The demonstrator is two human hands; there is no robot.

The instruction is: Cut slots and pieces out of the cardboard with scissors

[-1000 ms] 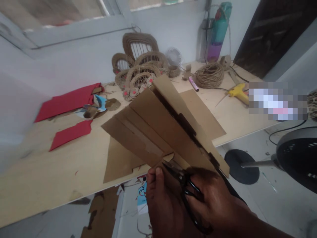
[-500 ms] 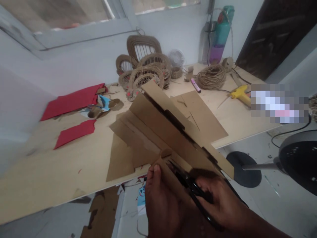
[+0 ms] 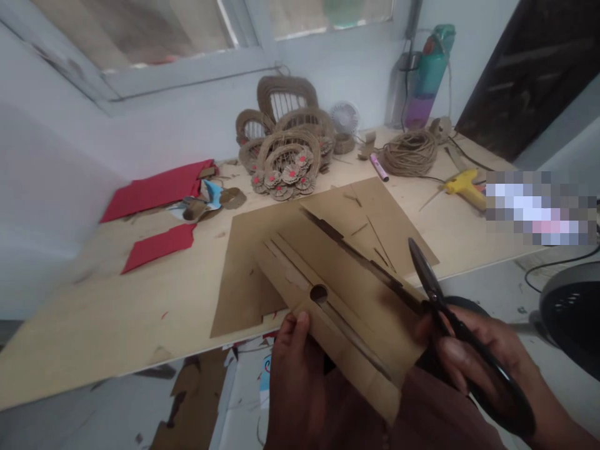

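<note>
My left hand [image 3: 297, 350] pinches the near edge of a folded cardboard piece [image 3: 356, 275], thumb on top. The cardboard has slots along one crease and a round hole near its middle, and it is tilted over the table's front edge. My right hand [image 3: 487, 362] is closed on black-handled scissors [image 3: 434, 290], whose blades point up and away and look closed together. The right fingers are also close to the cardboard's right end; whether they touch it I cannot tell. Beneath the cardboard lies a flat cardboard sheet [image 3: 262, 225] with thin offcuts on it.
Woven twine baskets with paper flowers [image 3: 290, 169] stand by the wall. A twine coil [image 3: 410, 153], pink marker [image 3: 379, 167] and yellow glue gun [image 3: 469, 187] lie at the right. Red sheets [image 3: 159, 247] lie left. A black round-headed object [image 3: 572, 319] stands right of the table.
The scissors have come out of the cardboard and moved right, their blades now swung upward. The cardboard has turned and opened flatter, showing the round hole. My left hand keeps its hold.
</note>
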